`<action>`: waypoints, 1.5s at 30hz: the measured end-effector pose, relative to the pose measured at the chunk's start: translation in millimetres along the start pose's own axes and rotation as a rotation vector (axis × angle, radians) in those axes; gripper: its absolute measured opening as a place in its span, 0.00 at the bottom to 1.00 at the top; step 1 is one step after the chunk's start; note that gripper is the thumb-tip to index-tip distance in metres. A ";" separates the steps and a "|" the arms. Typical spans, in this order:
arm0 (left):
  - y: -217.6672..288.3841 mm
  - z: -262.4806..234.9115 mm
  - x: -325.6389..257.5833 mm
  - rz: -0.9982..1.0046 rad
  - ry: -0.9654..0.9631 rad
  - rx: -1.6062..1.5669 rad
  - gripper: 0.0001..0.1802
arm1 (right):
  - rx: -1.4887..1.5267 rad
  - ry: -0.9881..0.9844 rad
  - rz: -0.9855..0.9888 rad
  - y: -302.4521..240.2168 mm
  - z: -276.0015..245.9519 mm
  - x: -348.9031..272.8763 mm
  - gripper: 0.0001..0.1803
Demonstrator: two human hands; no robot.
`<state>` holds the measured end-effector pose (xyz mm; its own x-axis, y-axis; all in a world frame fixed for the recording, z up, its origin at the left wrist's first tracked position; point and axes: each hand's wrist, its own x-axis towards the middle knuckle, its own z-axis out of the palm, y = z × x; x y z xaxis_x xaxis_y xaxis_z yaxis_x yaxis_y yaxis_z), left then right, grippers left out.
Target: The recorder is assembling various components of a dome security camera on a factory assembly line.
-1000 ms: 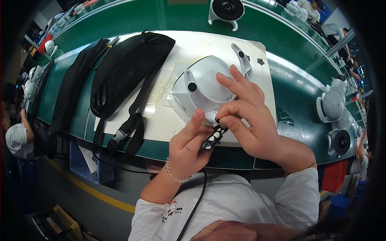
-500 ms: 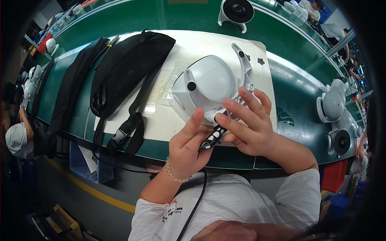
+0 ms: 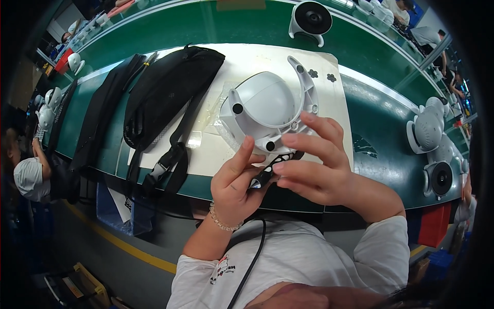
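A white plastic housing with a rounded body lies on the pale sheet, its curved legs pointing up. Round black pads show on the leg ends, one being the near pad. My left hand grips a black strip with white round spots just in front of the housing, its index finger raised. My right hand has its thumb and index finger closed together at the strip's right edge, the other fingers spread above. Whether a loose pad is between those fingertips is hidden.
A black mesh bag with straps lies left on the pale board, beside flat black pieces. More white devices stand right, and one at the back. A blue bin sits below the table. Other people work nearby.
My right index finger has moved off the near leg down to the strip, uncovering the black pad there. The view has shifted slightly.
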<state>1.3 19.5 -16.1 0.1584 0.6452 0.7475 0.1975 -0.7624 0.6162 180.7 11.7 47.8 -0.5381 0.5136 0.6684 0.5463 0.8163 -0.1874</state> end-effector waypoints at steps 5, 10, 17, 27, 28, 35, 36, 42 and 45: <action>9.3 -2.5 -2.0 0.030 0.002 0.066 0.12 | -0.118 0.073 -0.121 -4.4 6.0 -5.8 0.11; 23.1 -2.1 0.0 0.052 -0.042 0.028 0.10 | -0.053 0.234 -0.229 -6.3 9.4 -10.4 0.10; 23.0 -4.3 1.6 0.118 -0.053 0.035 0.14 | 0.416 0.008 0.011 -13.0 -6.3 7.8 0.15; 33.8 -4.5 2.7 -0.123 -0.161 -0.065 0.12 | 0.526 0.052 -0.018 -11.5 -1.4 -1.8 0.20; 35.0 -4.4 2.4 -0.148 -0.130 -0.074 0.11 | 0.580 0.121 0.009 -8.7 -0.5 -3.7 0.21; 33.5 -9.0 -1.5 -0.273 -0.011 -0.243 0.11 | 0.662 0.078 0.123 -5.3 -6.6 -9.2 0.30; 33.4 -8.2 -0.9 -0.273 -0.014 -0.246 0.11 | 0.664 0.087 0.126 -6.6 -6.0 -8.8 0.30; 36.0 -6.2 2.5 -0.192 -0.069 -0.186 0.12 | 0.657 -0.007 0.056 -4.2 -5.1 -6.4 0.25; 37.7 -6.0 2.9 -0.272 -0.113 -0.143 0.11 | 0.537 0.093 -0.242 -7.9 2.9 -1.5 0.13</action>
<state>3.4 -7.6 10.8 0.2261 0.8218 0.5231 0.1105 -0.5552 0.8244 175.3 5.3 46.2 -0.5346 0.2911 0.7934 0.0014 0.9391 -0.3436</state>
